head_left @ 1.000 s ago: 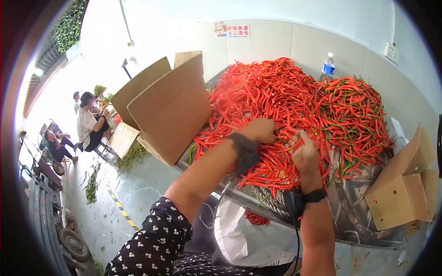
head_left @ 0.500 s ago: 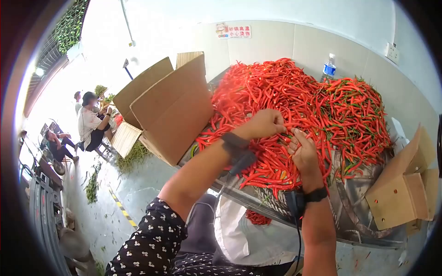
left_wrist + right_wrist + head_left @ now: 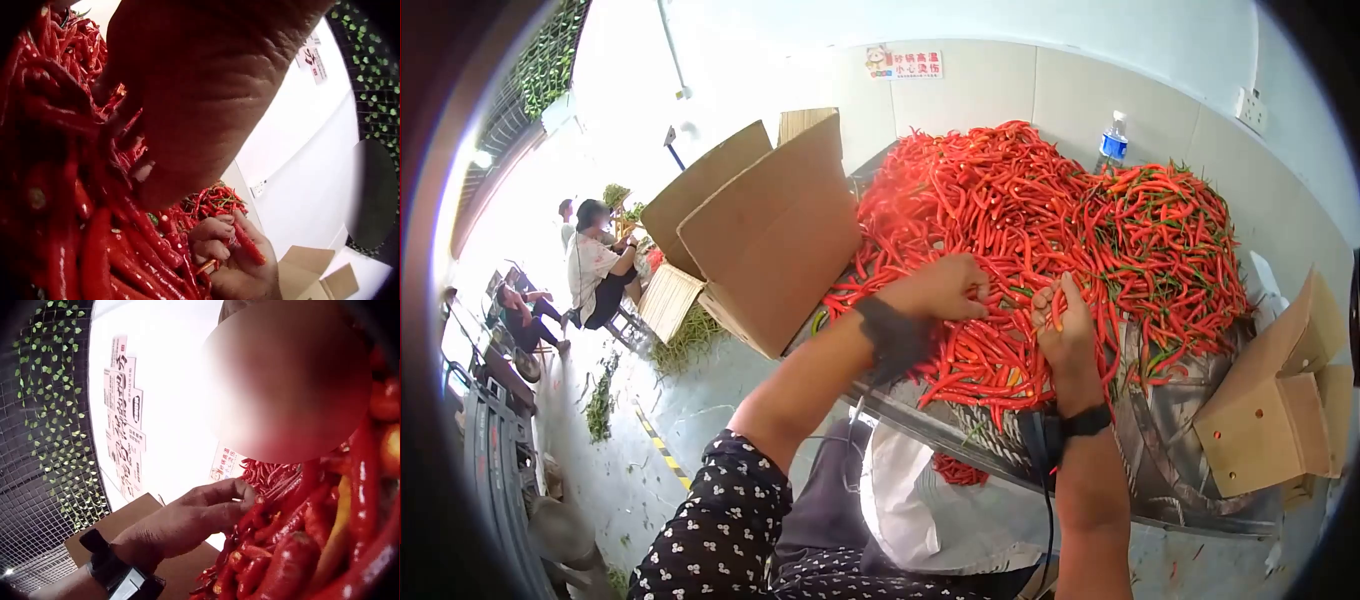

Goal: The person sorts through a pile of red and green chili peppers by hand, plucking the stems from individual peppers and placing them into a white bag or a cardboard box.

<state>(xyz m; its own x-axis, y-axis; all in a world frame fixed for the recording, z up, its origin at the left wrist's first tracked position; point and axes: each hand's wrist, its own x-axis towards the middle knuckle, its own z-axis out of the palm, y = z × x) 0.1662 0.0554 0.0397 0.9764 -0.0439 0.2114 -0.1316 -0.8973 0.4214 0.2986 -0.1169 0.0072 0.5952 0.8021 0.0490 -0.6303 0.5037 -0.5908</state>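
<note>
My left hand (image 3: 945, 287) is over the red chili heap (image 3: 1005, 190), fingers bent down and thumb near them; in the right wrist view the left hand's (image 3: 187, 519) fingertips touch the chilies (image 3: 287, 562). Whether they pinch one is unclear. To its right, my right hand (image 3: 1065, 335) holds a red chili (image 3: 1057, 305) between thumb and fingers. The left wrist view shows that chili (image 3: 250, 245) standing out from the right hand (image 3: 240, 275), with a thin orange-brown stalk or chili below it. A blurred patch covers much of the right wrist view.
An open cardboard box (image 3: 775, 235) stands left of the heap, a smaller one (image 3: 1260, 420) at the right. A bottle (image 3: 1113, 145) stands behind, by the wall. A pale sack (image 3: 910, 500) hangs below the table edge. People (image 3: 595, 265) sit far left.
Half a second ago the hands' fingertips were close together over the heap. My left hand has since moved left and slightly down, while my right hand has stayed nearly in place.
</note>
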